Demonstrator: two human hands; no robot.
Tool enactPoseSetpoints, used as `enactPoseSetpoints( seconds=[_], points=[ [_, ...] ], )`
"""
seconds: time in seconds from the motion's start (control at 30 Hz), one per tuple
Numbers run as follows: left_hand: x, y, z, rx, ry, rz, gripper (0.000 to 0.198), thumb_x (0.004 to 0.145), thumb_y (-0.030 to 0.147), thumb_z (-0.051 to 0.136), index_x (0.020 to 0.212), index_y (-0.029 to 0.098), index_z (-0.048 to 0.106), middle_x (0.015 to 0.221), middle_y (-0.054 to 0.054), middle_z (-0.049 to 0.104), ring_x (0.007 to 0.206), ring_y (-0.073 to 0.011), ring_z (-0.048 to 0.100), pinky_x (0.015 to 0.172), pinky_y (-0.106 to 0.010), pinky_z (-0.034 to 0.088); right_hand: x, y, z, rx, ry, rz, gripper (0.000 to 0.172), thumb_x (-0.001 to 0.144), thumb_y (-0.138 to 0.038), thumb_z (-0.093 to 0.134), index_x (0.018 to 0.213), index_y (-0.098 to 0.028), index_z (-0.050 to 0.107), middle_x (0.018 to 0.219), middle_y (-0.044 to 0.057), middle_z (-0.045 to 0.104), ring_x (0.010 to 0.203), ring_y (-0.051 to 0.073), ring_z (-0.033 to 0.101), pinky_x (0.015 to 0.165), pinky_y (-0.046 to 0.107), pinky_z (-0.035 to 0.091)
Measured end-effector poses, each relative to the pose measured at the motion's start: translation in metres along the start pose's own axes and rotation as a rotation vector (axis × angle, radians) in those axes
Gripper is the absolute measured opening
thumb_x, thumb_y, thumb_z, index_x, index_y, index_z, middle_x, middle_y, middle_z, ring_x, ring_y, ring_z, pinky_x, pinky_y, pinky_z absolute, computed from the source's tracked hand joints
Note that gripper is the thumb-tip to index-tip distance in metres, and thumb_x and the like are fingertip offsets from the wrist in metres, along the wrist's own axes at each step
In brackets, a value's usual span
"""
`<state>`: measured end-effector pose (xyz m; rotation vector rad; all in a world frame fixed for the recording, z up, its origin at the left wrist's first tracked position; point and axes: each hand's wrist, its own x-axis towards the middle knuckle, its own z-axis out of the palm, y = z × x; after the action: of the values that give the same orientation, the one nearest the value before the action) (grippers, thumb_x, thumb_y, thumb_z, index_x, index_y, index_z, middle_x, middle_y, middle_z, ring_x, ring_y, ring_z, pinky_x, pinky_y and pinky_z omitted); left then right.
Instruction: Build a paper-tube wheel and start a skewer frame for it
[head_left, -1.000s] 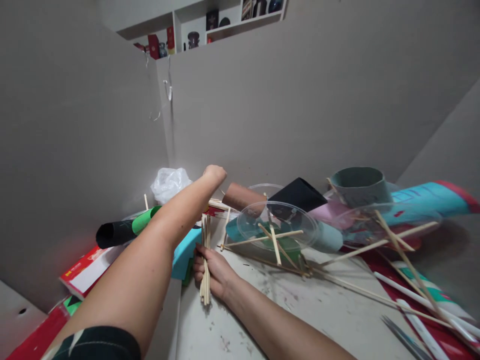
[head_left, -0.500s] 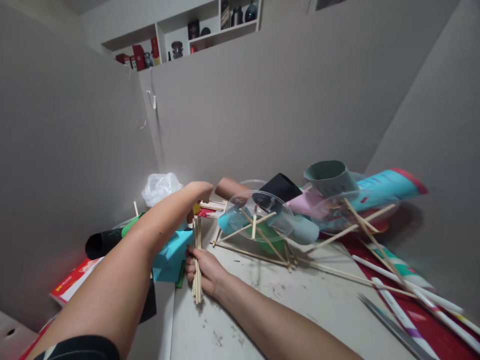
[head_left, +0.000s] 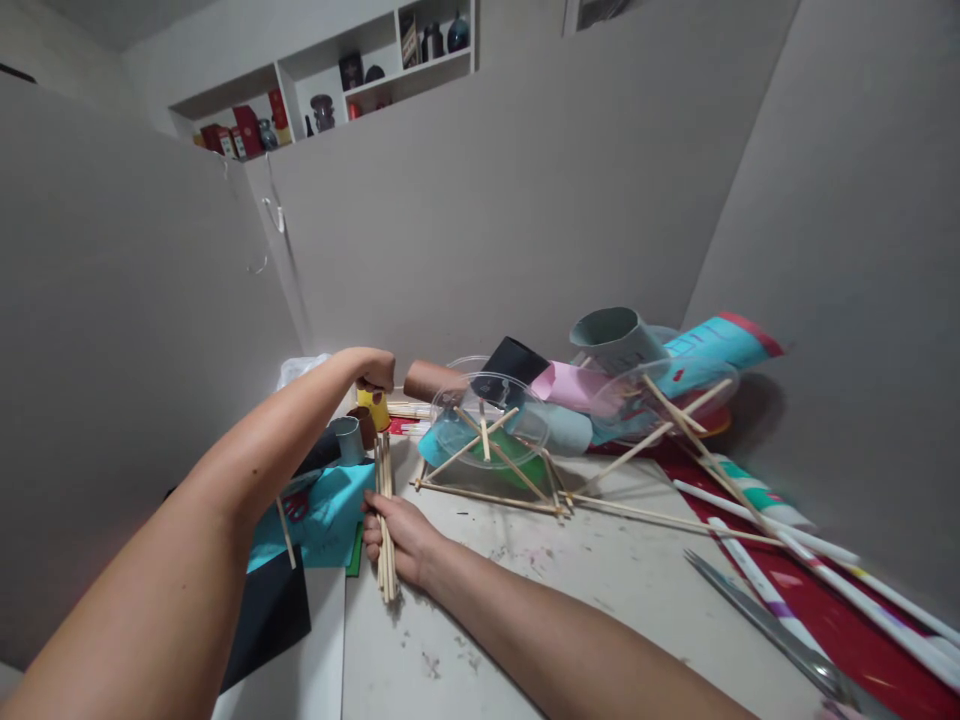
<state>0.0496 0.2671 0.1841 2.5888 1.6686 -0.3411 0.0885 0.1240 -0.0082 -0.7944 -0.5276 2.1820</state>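
My right hand (head_left: 401, 532) is closed around a bundle of thin wooden sticks (head_left: 385, 560), held upright at the table's left part. My left hand (head_left: 375, 372) reaches to the back with its fingers curled down at the top of a yellow paper tube (head_left: 373, 411). What those fingers hold, if anything, is hidden. Just right of the hands stands a triangular frame of wooden sticks (head_left: 491, 495) with a clear round plastic lid (head_left: 525, 384) and paper tubes around it. Below my left hand lies a blue paper sheet (head_left: 337, 510).
A second stick structure (head_left: 667, 425) stands to the right, near a grey paper tube (head_left: 615, 345) and a blue rolled paper (head_left: 720, 345). A long metal tool (head_left: 765, 620) lies at the right front. Red-handled scissors (head_left: 296, 507) are on the left. The wall (head_left: 487, 220) closes off the back.
The view has shifted, so the table things sit further left. My left hand has turned down into a closed shape above the yellow tube. My right hand still grips the sticks.
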Motion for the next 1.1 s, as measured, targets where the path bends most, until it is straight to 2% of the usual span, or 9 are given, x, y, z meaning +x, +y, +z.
enactPoseSetpoints(
  seconds=[0.13,0.27,0.37,0.43,0.57,0.67,0.77,0.9,1.1],
  points=[
    [-0.032,0.001,-0.014,0.004,-0.032,-0.11,0.02,0.07,0.012,0.053,0.073,0.007,0.073,0.054,-0.007,0.064,0.043,-0.0102,0.046,0.051,-0.023,0.042,0.0,0.0,0.0,0.004,-0.002,-0.013,0.026,0.098,-0.026,0.046,0.073,-0.018,0.045,0.045,-0.01,0.035,0.034,0.005,0.031,0.037,0.015,0.024],
    [-0.079,0.0,-0.009,-0.038,0.016,-0.156,0.041,0.077,0.014,0.046,0.114,0.008,0.065,0.065,-0.006,0.069,0.044,-0.0108,0.052,0.049,-0.021,0.04,-0.001,0.0,0.001,0.012,-0.006,-0.032,0.027,0.098,-0.026,0.045,0.072,-0.018,0.045,0.045,-0.01,0.034,0.034,0.005,0.03,0.037,0.015,0.023],
    [-0.121,0.001,0.015,-0.18,0.066,-0.187,0.056,0.079,0.016,0.046,0.134,0.015,0.048,0.059,0.0,0.065,0.044,-0.0122,0.054,0.047,-0.02,0.038,0.0,0.0,0.001,0.017,-0.013,-0.046,0.027,0.098,-0.026,0.046,0.072,-0.019,0.044,0.044,-0.011,0.034,0.033,0.005,0.03,0.037,0.016,0.024],
    [-0.148,0.004,0.036,-0.248,0.076,-0.149,0.055,0.08,0.016,0.042,0.135,0.018,0.046,0.059,0.002,0.063,0.047,-0.0133,0.056,0.047,-0.02,0.036,0.0,0.0,0.001,0.022,-0.019,-0.064,0.025,0.096,-0.029,0.05,0.073,-0.019,0.045,0.044,-0.012,0.033,0.034,0.005,0.031,0.037,0.015,0.026],
    [-0.185,0.011,0.08,-0.16,0.138,-0.118,0.043,0.082,0.016,0.042,0.124,0.017,0.051,0.062,0.0,0.063,0.054,-0.0153,0.056,0.054,-0.024,0.036,-0.001,0.002,0.001,0.021,-0.025,-0.105,0.025,0.092,-0.034,0.058,0.076,-0.018,0.046,0.044,-0.012,0.035,0.035,0.005,0.032,0.038,0.015,0.027],
    [-0.191,0.013,0.105,-0.117,0.152,-0.116,0.033,0.083,0.014,0.041,0.114,0.016,0.051,0.066,-0.002,0.063,0.056,-0.0167,0.056,0.053,-0.025,0.032,-0.003,0.003,0.001,0.003,-0.04,-0.122,0.024,0.093,-0.035,0.055,0.079,-0.017,0.051,0.046,-0.01,0.039,0.034,0.005,0.034,0.037,0.016,0.028],
    [-0.184,0.014,0.125,-0.107,0.152,-0.115,0.022,0.085,0.013,0.04,0.104,0.017,0.05,0.073,-0.005,0.065,0.063,-0.0189,0.06,0.054,-0.027,0.031,-0.003,0.005,0.001,-0.014,-0.06,-0.137,0.024,0.094,-0.037,0.054,0.082,-0.016,0.055,0.048,-0.009,0.043,0.034,0.005,0.035,0.036,0.016,0.029],
    [-0.172,0.019,0.145,-0.179,0.131,-0.075,0.012,0.088,0.015,0.04,0.099,0.018,0.045,0.085,-0.008,0.068,0.071,-0.0195,0.064,0.056,-0.026,0.032,0.001,0.006,0.001,-0.016,-0.069,-0.171,0.03,0.09,-0.04,0.059,0.073,-0.017,0.051,0.048,-0.008,0.045,0.034,0.005,0.036,0.034,0.017,0.03],
    [-0.169,0.025,0.163,-0.364,0.162,-0.033,0.012,0.086,0.015,0.041,0.097,0.02,0.042,0.065,0.002,0.059,0.053,-0.0145,0.053,0.051,-0.025,0.028,0.008,0.008,-0.003,0.013,-0.057,-0.219,0.035,0.089,-0.036,0.061,0.065,-0.018,0.044,0.042,-0.009,0.041,0.03,0.005,0.033,0.031,0.017,0.027]
  ],
)
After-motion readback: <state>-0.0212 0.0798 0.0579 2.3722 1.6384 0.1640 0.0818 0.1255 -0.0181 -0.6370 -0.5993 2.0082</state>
